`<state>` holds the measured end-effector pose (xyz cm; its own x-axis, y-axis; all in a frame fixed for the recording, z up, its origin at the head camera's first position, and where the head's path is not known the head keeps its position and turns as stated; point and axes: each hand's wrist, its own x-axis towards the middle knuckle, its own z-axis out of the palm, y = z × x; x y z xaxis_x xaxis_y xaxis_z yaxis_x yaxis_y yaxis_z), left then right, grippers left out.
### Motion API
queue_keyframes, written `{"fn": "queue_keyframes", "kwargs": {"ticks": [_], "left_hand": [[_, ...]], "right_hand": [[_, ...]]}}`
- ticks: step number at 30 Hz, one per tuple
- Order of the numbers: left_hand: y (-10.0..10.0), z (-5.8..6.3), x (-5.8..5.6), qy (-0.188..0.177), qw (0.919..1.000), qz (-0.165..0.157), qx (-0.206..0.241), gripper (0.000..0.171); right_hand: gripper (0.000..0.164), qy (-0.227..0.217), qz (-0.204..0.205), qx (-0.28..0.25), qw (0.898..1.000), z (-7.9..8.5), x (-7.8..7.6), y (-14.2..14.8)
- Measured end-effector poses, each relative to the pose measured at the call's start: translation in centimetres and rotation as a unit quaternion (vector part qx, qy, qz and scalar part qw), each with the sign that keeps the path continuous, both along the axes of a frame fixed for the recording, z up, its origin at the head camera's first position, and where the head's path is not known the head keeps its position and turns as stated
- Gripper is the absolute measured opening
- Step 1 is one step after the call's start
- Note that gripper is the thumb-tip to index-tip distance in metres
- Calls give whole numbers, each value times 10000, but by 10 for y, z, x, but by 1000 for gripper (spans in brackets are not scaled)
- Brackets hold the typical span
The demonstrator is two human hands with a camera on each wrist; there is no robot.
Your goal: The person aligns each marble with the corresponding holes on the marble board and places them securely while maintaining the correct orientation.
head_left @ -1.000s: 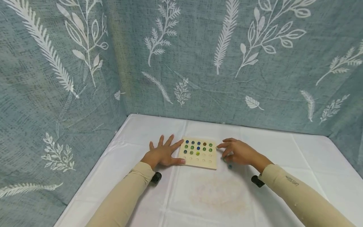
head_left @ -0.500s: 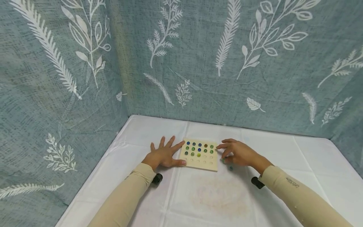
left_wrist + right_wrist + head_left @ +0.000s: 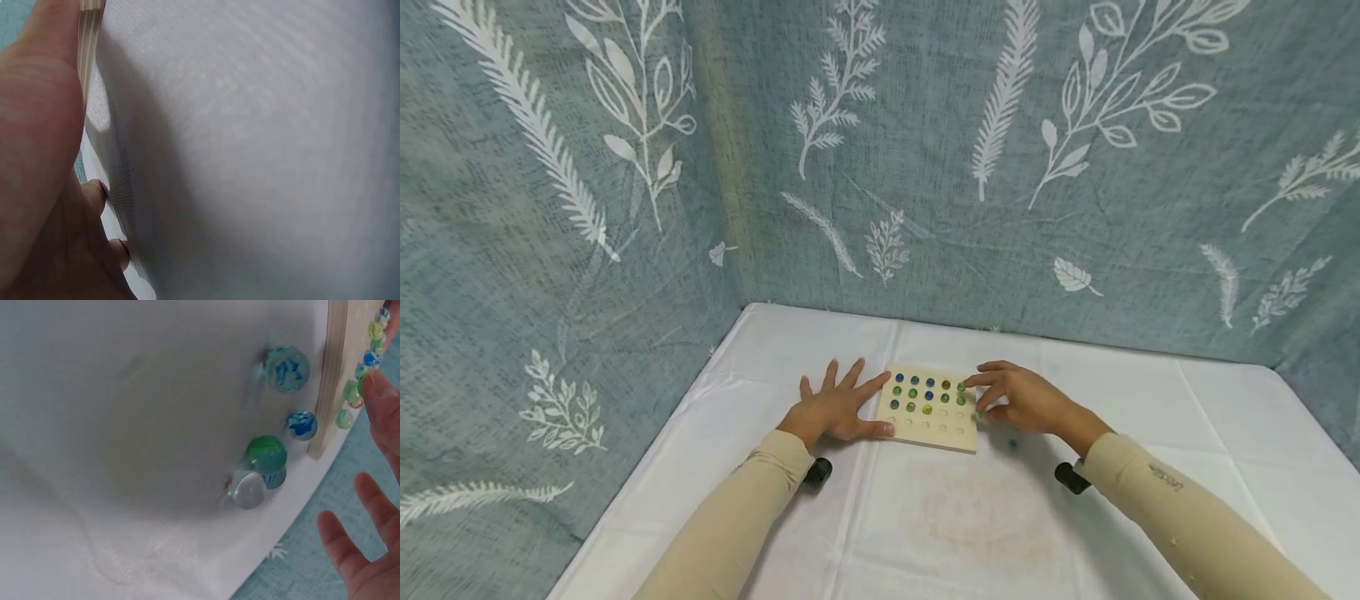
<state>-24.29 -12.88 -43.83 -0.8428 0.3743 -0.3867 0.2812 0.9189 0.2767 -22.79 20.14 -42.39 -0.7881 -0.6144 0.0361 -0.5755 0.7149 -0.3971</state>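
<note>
A pale wooden board (image 3: pixel 917 432) with rows of small round hollows lies flat on the table. Glass marbles (image 3: pixel 929 396) in blue, green, yellow and amber sit in its far rows; the near hollows hold none. My left hand (image 3: pixel 831 412) is spread at the board's left side, index finger and thumb touching its edge. In the left wrist view the thumb lies beside the layered board edge (image 3: pixel 91 44). My right hand (image 3: pixel 1018 398) is over the board's right edge, pinching a green marble (image 3: pixel 362 385), partly hidden by the thumb.
Loose marbles, among them a green one (image 3: pixel 267 454), a clear one (image 3: pixel 248 490) and a blue one (image 3: pixel 302 425), lie on the white cloth (image 3: pixel 970 517) right of the board, mostly under my right hand. A leaf-patterned curtain (image 3: pixel 925 275) hangs behind the table.
My right hand has moved left, from beside the board to its right edge, carrying the green marble. The left hand stays in place. The head view has shifted slightly.
</note>
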Motion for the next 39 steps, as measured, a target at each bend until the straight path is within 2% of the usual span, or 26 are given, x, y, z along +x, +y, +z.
{"fn": "queue_keyframes", "kwargs": {"ticks": [14,21,29,39], "left_hand": [[1,1,0,-48,10000,18,-34,92],[1,1,-1,-54,10000,73,-41,92],[1,0,0,-108,9999,122,-13,93],[2,3,0,-121,9997,165,-111,93]], "right_hand": [[18,-149,8,-16,9999,6,-3,-19],[19,-46,213,-139,9997,6,-5,-28],[19,62,404,-5,9992,1,-8,-35],[19,-5,412,151,9990,1,-13,-44]]}}
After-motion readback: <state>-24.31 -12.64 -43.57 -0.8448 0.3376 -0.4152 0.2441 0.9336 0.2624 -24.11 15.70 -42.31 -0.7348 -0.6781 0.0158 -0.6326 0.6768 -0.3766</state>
